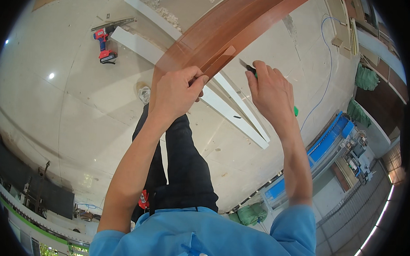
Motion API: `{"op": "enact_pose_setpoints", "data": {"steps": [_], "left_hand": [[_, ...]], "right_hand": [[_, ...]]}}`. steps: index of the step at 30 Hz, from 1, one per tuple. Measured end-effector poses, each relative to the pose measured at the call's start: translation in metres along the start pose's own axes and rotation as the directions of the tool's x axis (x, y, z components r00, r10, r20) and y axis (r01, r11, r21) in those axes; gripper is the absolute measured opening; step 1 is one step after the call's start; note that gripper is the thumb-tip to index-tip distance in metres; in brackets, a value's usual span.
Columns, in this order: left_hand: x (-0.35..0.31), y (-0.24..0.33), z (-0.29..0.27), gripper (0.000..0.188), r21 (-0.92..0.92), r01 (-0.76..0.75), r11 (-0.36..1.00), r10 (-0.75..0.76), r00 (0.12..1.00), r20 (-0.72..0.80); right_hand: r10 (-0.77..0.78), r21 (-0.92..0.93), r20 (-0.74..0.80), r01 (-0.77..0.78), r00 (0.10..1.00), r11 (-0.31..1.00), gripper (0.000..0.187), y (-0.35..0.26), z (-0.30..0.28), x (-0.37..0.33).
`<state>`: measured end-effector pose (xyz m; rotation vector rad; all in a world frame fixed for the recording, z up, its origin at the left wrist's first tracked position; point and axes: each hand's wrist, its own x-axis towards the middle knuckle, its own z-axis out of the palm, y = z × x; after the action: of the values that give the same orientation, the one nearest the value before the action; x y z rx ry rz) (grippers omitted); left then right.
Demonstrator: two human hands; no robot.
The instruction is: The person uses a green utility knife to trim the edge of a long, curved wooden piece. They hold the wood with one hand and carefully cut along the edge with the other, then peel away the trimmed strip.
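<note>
A long reddish-brown board (pixel 204 31) with a glossy surface slants from my left hand up to the top right. My left hand (pixel 177 91) is at its near end, thumb and fingers closed together. From that hand a narrow brown strip (pixel 218 61) runs along the board's right edge, its lighter tip sticking up. The fingers hide how the strip is held. To the right of the board, my right hand (pixel 273 87) is closed round a utility knife (pixel 250 68) with a dark and green handle. Its blade points up and left, apart from the board.
White bars (pixel 232 113) lie crosswise under the board on the pale tiled floor. A red and blue cordless drill (pixel 103 45) lies at the left. A blue cable (pixel 327 60) curves across the right side. Beyond it stands blue machinery (pixel 326 136). My shoe (pixel 143 93) is beside the board.
</note>
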<state>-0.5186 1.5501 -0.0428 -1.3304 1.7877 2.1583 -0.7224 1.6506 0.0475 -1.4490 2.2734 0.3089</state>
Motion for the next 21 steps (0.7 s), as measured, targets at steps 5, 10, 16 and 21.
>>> {"op": "enact_pose_setpoints", "data": {"steps": [5, 10, 16, 21], "left_hand": [[-0.001, 0.002, 0.000, 0.023, 0.049, 0.015, 0.999, -0.015, 1.000, 0.010], [-0.002, 0.004, -0.001, 0.022, 0.033, 0.006, 0.999, -0.006, 1.000, 0.003], [-0.001, 0.005, -0.003, 0.023, 0.056, -0.015, 0.998, 0.015, 1.000, 0.005], [-0.001, 0.005, -0.004, 0.024, 0.046, -0.021, 0.999, 0.020, 1.000, 0.011]], "right_hand": [[-0.121, -0.127, -0.066, 0.112, 0.991, 0.986, 0.020, -0.008, 0.000, 0.012], [-0.129, -0.186, -0.004, 0.126, 0.992, 0.974, 0.017, -0.010, -0.009, 0.020], [-0.114, -0.218, 0.061, 0.125, 0.992, 0.968, 0.018, -0.010, -0.019, 0.027], [-0.120, -0.213, 0.058, 0.130, 0.991, 0.968, 0.019, -0.010, -0.017, 0.030]]}}
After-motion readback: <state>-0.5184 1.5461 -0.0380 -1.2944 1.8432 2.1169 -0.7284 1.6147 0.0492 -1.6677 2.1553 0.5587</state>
